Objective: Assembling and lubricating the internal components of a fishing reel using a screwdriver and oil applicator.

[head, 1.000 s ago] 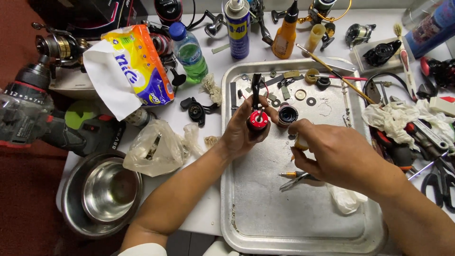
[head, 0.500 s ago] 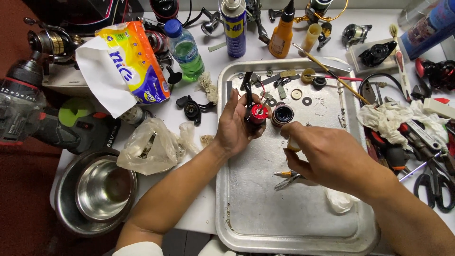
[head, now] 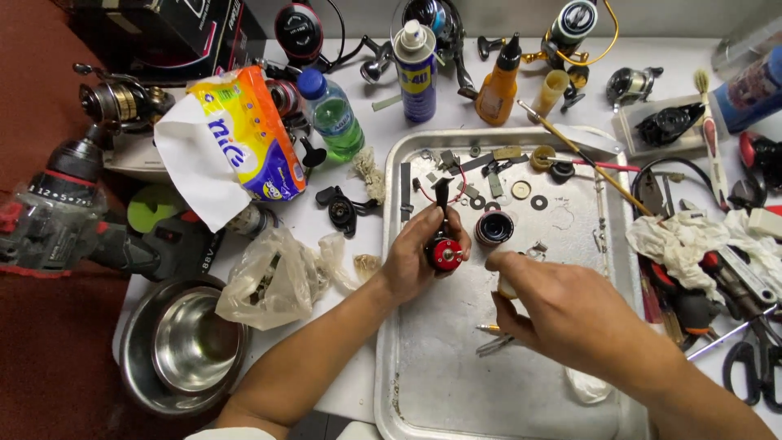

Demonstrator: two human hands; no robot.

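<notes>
My left hand (head: pixel 411 261) grips a red and black fishing reel body (head: pixel 444 248) over the metal tray (head: pixel 423 391), its black handle stem pointing up and away. My right hand (head: pixel 562 314) hovers just right of it, fingers curled round a small pale part that is mostly hidden. A round black spool (head: pixel 494 228) stands on the tray between the two hands. Washers, rings and small metal parts (head: pixel 521 191) lie scattered at the tray's far end. A thin tool with an orange tip (head: pixel 489 328) lies under my right hand.
A steel bowl (head: pixel 183 346) sits at the near left, a crumpled plastic bag (head: pixel 273 281) and tissue pack (head: pixel 236 143) beside it. A spray can (head: pixel 417 69), green bottle (head: pixel 330 114) and orange oil bottle (head: pixel 498 81) stand behind the tray. Rags, pliers and scissors (head: pixel 753 371) crowd the right; a drill (head: pixel 73 220) lies left.
Both hands stayed over the tray. My right hand shifted slightly nearer the reel body, and the view drifted a little.
</notes>
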